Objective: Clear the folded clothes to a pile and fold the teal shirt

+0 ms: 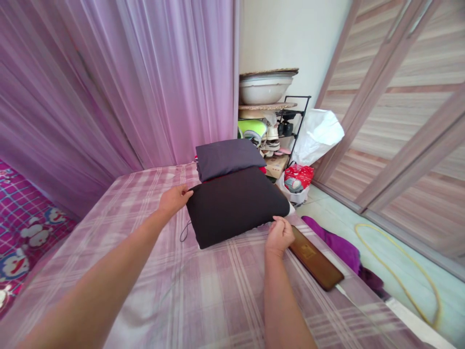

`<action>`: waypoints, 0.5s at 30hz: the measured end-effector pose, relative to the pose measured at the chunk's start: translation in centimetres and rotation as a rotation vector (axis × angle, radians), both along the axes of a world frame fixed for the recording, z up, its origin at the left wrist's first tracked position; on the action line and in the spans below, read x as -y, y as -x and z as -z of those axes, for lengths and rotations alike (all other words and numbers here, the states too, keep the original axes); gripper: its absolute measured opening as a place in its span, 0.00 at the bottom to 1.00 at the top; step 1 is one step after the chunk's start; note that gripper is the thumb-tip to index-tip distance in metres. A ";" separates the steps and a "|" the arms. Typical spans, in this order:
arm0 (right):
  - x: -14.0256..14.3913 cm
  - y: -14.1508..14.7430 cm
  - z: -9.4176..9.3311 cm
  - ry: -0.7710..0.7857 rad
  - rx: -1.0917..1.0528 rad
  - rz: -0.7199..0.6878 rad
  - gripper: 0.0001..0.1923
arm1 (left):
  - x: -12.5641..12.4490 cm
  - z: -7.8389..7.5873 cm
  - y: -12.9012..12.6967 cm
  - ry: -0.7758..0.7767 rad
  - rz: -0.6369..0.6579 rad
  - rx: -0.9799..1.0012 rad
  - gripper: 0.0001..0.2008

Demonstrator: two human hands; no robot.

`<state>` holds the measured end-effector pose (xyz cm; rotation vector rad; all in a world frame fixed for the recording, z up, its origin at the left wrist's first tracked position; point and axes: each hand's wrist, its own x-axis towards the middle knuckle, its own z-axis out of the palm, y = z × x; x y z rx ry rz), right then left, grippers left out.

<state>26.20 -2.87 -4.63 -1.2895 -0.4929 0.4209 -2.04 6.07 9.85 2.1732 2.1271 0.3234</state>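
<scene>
A folded black garment (236, 206) lies on the bed, with a thin dark cord loop (185, 231) sticking out at its left side. The fingers of my left hand (177, 197) are closed on its upper left corner. At the near right edge, my right hand (279, 236) is curled shut with the fingertips pinching the cloth. Just behind lies a folded dark grey cloth (229, 157), partly overlapped by the black one. A bit of red fabric shows between and beside them.
A phone (316, 258) with a white cable lies right of my right hand. Plaid sheet (214, 286) covers the bed. Beyond stand a shoe rack (303, 114) with basins (267, 89), bags (300, 179) and a wardrobe (392, 102). Purple curtains (163, 82) hang behind.
</scene>
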 end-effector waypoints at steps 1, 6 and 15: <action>-0.1 -0.3 0.2 0.009 0.011 0.095 0.14 | 0.9 -0.6 0.9 -0.003 0.007 0.006 0.14; -0.5 -0.9 1.1 0.050 0.094 0.251 0.15 | 5.1 -3.8 7.0 -0.078 0.075 0.060 0.14; -1.2 -1.4 2.5 0.060 0.167 0.174 0.18 | 5.0 -6.8 20.6 -0.206 -0.322 0.016 0.15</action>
